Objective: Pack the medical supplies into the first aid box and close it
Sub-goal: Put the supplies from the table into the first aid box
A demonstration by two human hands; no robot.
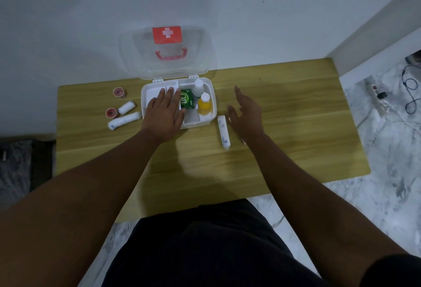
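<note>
Matt wood-grain table [296,109], glossy white plastic first aid box [206,120], clear plastic lid [136,58].

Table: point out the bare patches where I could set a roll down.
The table is bare right of the right hand, and along the near edge before the first aid box. Crowded left of it: two bandage rolls and two tape rolls.

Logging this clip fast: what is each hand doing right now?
Left hand: open, flat over the first aid box, holding nothing.
Right hand: open, empty, beside the bandage roll.
</note>
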